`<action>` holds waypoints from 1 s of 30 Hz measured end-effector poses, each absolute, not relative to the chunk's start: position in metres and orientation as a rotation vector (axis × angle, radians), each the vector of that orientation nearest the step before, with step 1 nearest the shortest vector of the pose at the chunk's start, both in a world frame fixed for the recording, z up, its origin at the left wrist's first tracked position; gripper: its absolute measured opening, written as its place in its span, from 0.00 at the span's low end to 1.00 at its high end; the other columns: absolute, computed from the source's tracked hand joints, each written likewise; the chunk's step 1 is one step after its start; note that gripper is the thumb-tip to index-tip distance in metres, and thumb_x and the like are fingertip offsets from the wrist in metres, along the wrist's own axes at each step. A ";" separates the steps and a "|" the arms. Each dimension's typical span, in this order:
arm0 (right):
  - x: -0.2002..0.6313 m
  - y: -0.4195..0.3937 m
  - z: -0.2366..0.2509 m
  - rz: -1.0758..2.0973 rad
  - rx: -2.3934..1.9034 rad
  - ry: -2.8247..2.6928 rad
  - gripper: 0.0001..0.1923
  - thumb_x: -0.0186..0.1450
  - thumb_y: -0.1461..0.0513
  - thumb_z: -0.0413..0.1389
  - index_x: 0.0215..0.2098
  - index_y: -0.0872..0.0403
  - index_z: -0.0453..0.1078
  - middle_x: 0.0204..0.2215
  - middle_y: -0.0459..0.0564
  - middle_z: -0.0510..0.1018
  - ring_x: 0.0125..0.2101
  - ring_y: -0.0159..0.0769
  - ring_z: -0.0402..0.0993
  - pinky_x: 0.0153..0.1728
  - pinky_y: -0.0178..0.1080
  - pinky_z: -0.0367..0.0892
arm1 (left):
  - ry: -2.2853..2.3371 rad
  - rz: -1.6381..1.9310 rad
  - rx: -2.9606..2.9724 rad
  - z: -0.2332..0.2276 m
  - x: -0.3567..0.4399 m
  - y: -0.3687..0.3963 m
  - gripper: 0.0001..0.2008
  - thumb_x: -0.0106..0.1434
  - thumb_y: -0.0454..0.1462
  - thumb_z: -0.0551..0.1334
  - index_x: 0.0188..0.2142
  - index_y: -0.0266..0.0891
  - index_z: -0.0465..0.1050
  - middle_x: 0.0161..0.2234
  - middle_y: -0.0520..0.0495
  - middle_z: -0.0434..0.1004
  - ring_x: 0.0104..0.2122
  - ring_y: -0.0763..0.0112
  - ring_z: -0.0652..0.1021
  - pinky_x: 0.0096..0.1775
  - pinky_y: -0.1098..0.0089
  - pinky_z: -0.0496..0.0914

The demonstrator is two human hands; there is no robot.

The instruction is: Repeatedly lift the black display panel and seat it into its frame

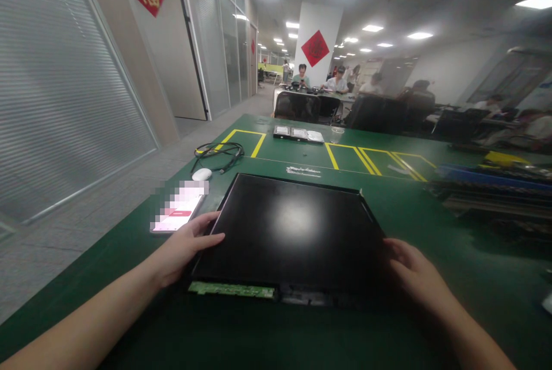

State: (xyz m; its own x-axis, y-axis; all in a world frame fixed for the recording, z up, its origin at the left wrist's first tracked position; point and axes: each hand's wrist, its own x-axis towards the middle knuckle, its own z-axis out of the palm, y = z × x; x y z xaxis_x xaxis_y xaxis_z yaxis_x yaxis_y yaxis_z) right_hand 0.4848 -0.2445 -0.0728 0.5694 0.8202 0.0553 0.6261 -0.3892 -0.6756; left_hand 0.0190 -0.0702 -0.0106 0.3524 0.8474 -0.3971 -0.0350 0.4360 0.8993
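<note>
A black LCD screen panel (259, 243) lies face up over the green table, light glaring off its middle. Along its near edge shows a strip of green circuit board (233, 290). My left hand (185, 246) grips the left edge, thumb on top and the other fingers partly hidden beside and under it. At the right edge, my right hand (409, 260) holds the panel, its fingertips partly hidden at the side. Whether the panel rests on the table or is slightly raised, I cannot tell.
Left of the panel lie a phone (179, 209), a white mouse-like object (202, 174) and a coiled black cable (219, 154). Hard drives (298, 133) and a clear cup (337, 134) stand at the back. Stacked panels (495, 203) fill the right side. People sit beyond.
</note>
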 end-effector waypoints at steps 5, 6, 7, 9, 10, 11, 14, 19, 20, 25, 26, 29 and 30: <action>0.482 -0.244 -0.069 0.382 -2.171 -1.150 0.25 0.55 0.54 0.55 0.50 0.50 0.76 0.44 0.53 0.77 0.44 0.45 0.76 0.45 0.45 0.70 | 1.042 0.745 0.999 -0.007 0.019 -0.072 0.32 0.50 0.38 0.77 0.55 0.45 0.74 0.56 0.41 0.80 0.51 0.49 0.81 0.49 0.54 0.78; 0.481 -0.244 -0.067 0.383 -2.177 -1.149 0.25 0.55 0.54 0.55 0.49 0.50 0.76 0.45 0.54 0.77 0.44 0.46 0.76 0.45 0.45 0.70 | 1.047 0.753 1.015 -0.006 0.020 -0.073 0.32 0.49 0.38 0.77 0.54 0.45 0.74 0.56 0.41 0.79 0.52 0.49 0.80 0.50 0.54 0.77; 0.480 -0.244 -0.065 0.385 -2.178 -1.151 0.25 0.54 0.54 0.55 0.48 0.50 0.77 0.45 0.54 0.77 0.44 0.46 0.76 0.45 0.45 0.70 | 1.053 0.758 1.030 -0.005 0.020 -0.074 0.32 0.49 0.38 0.77 0.54 0.45 0.74 0.57 0.41 0.78 0.53 0.49 0.80 0.50 0.55 0.77; 0.479 -0.244 -0.063 0.383 -2.173 -1.157 0.24 0.54 0.54 0.55 0.47 0.48 0.77 0.44 0.53 0.77 0.44 0.46 0.76 0.45 0.45 0.70 | 1.055 0.754 1.058 -0.003 0.020 -0.074 0.33 0.50 0.39 0.76 0.56 0.46 0.73 0.60 0.41 0.76 0.55 0.49 0.78 0.51 0.56 0.77; 0.478 -0.244 -0.062 0.384 -2.172 -1.158 0.24 0.54 0.54 0.55 0.47 0.48 0.78 0.44 0.53 0.77 0.44 0.46 0.76 0.46 0.45 0.70 | 1.054 0.752 1.070 -0.003 0.020 -0.075 0.32 0.52 0.40 0.75 0.57 0.46 0.73 0.61 0.41 0.75 0.55 0.49 0.78 0.51 0.57 0.77; 0.478 -0.245 -0.062 0.390 -2.171 -1.156 0.24 0.54 0.54 0.55 0.47 0.48 0.78 0.45 0.53 0.77 0.44 0.46 0.76 0.46 0.45 0.70 | 1.054 0.751 1.084 -0.003 0.019 -0.075 0.32 0.53 0.41 0.75 0.58 0.47 0.72 0.61 0.42 0.74 0.56 0.50 0.77 0.51 0.57 0.77; 0.479 -0.245 -0.063 0.434 -2.159 -1.137 0.24 0.55 0.53 0.56 0.49 0.48 0.77 0.46 0.53 0.77 0.44 0.45 0.76 0.46 0.45 0.70 | 1.070 0.754 1.119 -0.004 0.017 -0.074 0.32 0.56 0.41 0.73 0.59 0.48 0.70 0.62 0.42 0.73 0.57 0.49 0.76 0.51 0.58 0.76; 0.478 -0.246 -0.063 0.456 -2.112 -1.092 0.24 0.56 0.53 0.58 0.50 0.46 0.77 0.41 0.50 0.79 0.38 0.43 0.77 0.40 0.43 0.72 | 1.059 0.793 1.214 -0.003 0.017 -0.076 0.32 0.56 0.44 0.72 0.59 0.49 0.71 0.62 0.43 0.73 0.59 0.47 0.74 0.54 0.58 0.74; 0.477 -0.246 -0.062 0.475 -2.104 -1.075 0.24 0.56 0.52 0.58 0.50 0.46 0.76 0.39 0.49 0.79 0.36 0.42 0.78 0.38 0.43 0.73 | 1.044 0.802 1.218 -0.002 0.018 -0.077 0.32 0.56 0.44 0.72 0.60 0.49 0.70 0.62 0.42 0.74 0.58 0.47 0.75 0.53 0.58 0.74; 0.473 -0.246 -0.058 0.550 -2.049 -0.956 0.30 0.56 0.49 0.59 0.56 0.48 0.72 0.37 0.48 0.80 0.32 0.42 0.78 0.33 0.42 0.73 | 0.979 0.789 1.106 0.006 0.022 -0.084 0.39 0.57 0.41 0.71 0.66 0.48 0.59 0.56 0.40 0.80 0.52 0.45 0.80 0.47 0.56 0.79; 0.473 -0.245 -0.057 0.558 -2.041 -0.925 0.32 0.56 0.48 0.59 0.57 0.49 0.71 0.38 0.49 0.80 0.32 0.42 0.78 0.33 0.42 0.73 | 0.955 0.796 1.089 0.007 0.023 -0.085 0.40 0.57 0.41 0.71 0.67 0.49 0.58 0.56 0.41 0.80 0.52 0.46 0.80 0.47 0.57 0.79; 0.472 -0.244 -0.056 0.545 -2.043 -0.851 0.37 0.56 0.44 0.58 0.59 0.51 0.69 0.44 0.54 0.80 0.36 0.45 0.79 0.36 0.44 0.74 | 0.887 0.847 1.068 0.008 0.023 -0.087 0.40 0.58 0.41 0.71 0.67 0.51 0.57 0.58 0.43 0.79 0.55 0.47 0.78 0.50 0.58 0.77; 0.472 -0.244 -0.056 0.517 -2.053 -0.838 0.36 0.56 0.44 0.58 0.58 0.51 0.70 0.46 0.55 0.80 0.39 0.46 0.79 0.38 0.45 0.74 | 0.877 0.860 1.063 0.008 0.023 -0.087 0.40 0.58 0.41 0.72 0.67 0.52 0.57 0.57 0.43 0.79 0.55 0.47 0.77 0.51 0.57 0.77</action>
State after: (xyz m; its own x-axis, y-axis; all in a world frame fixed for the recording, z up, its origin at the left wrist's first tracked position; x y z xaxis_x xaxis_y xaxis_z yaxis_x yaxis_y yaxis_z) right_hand 0.4722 -0.2436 -0.0558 0.6916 0.7200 -0.0574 0.3743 -0.4253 -0.8240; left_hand 0.0226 -0.0869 0.0076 0.3977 0.9009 -0.1737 -0.1569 0.2533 0.9546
